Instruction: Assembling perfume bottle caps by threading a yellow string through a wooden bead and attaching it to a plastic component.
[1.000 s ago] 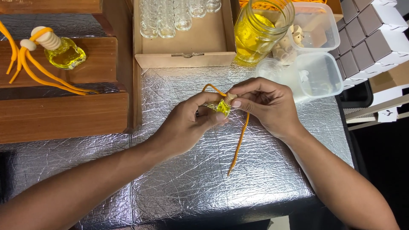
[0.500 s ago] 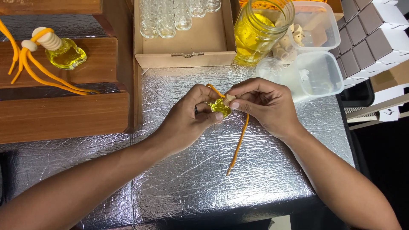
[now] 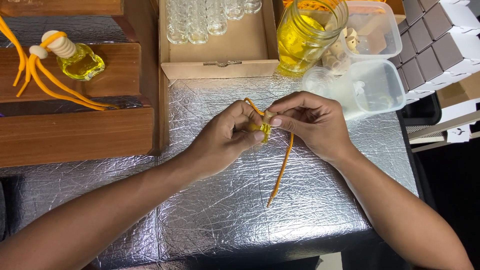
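The small yellow bottle (image 3: 264, 131) is mostly hidden between the left hand (image 3: 227, 140) and right hand (image 3: 312, 125), whose fingers pinch it above the bench (image 3: 225, 220). Its orange cord (image 3: 281, 170) hangs down toward the person.

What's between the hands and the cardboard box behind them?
In the head view, only bare foil table lies between the hands and the cardboard box; nothing stands there.

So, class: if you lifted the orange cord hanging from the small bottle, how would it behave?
Probably floppy: the orange cord droops in a loose curve below both hands onto the foil-covered table. Likely very light, being thin. It looks unlikely to roll or break, though it may tangle.
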